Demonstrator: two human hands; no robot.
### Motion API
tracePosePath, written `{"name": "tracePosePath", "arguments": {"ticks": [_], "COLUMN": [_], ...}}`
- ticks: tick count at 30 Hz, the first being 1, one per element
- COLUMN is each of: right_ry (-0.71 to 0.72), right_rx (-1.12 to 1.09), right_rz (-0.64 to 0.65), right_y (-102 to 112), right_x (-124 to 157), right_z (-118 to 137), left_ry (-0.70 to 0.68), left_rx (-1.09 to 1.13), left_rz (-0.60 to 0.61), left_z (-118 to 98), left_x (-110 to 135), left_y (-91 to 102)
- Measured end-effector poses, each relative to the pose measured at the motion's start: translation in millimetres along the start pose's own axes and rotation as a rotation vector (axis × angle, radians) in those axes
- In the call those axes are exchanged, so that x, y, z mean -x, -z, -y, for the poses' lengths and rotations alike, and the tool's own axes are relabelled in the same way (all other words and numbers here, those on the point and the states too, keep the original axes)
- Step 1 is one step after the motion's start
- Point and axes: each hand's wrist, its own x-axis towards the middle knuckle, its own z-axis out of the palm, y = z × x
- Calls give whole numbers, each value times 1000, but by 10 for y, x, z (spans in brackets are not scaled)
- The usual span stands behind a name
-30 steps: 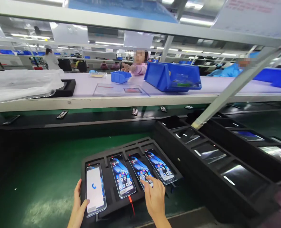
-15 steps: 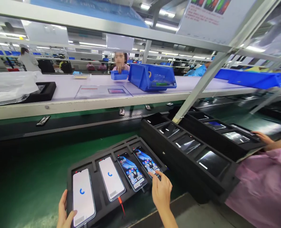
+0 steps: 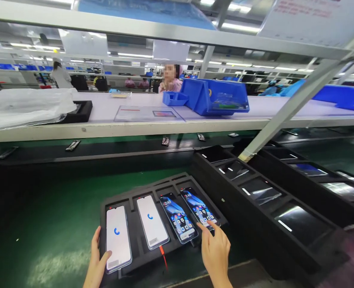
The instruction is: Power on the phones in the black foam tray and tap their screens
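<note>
My left hand [image 3: 98, 256] grips the left side of a black foam tray [image 3: 135, 262], its thumb lying over the lower left corner of a phone [image 3: 117, 232] with a white screen and a blue handset icon. Another phone [image 3: 153, 228] shows the same white screen, with a red plug [image 3: 162, 250] and cord at its lower end. Two phones to the right, one in the middle [image 3: 177, 216] and one at the far right [image 3: 196, 202], show home screens. My right hand [image 3: 215, 248] is over the far-right phone's lower end, fingers apart, one fingertip at its screen.
To the right stand black foam trays [image 3: 233, 196] with dark-screened phones. Behind runs a black conveyor [image 3: 129, 149] carrying several small phone parts, below a white shelf [image 3: 105, 128] with blue bins [image 3: 207, 98]. A slanted metal post [image 3: 293, 108] crosses at right. A person [image 3: 171, 82] sits across.
The view has swung left, so everything sits farther right in the picture. My right hand's fingers have spread from a closer pose. The co-worker's arm at the right has left the view.
</note>
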Motion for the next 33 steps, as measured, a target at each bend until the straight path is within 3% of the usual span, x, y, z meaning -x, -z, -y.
{"name": "tracePosePath", "arguments": {"ticks": [6, 11, 16, 19, 22, 25, 28, 33], "right_ry": [65, 141, 105, 122, 219, 294, 316, 242], "right_rx": [-209, -202, -245, -309, -403, -460, -469, -397], "right_rz": [36, 106, 66, 73, 133, 191, 182, 186], "right_y": [-22, -16, 4, -21, -74, -118, -145, -178], "right_x": [73, 60, 59, 96, 137, 151, 147, 156], "right_z": [279, 385, 384, 442, 595, 761, 820, 727], "left_ry": [-29, -54, -19, -89, -262, -382, -377, -377], "left_rx": [58, 37, 36, 5, -131, -442, -636, -796], "left_rz": [-52, -32, -40, -77, -109, 51, 253, 342], "left_z": [288, 146, 119, 279, 409, 405, 294, 255], "left_x": [-175, -83, -83, -132, -94, 8, 89, 73], "left_y": [27, 18, -2, 3, 49, 114, 152, 135]}}
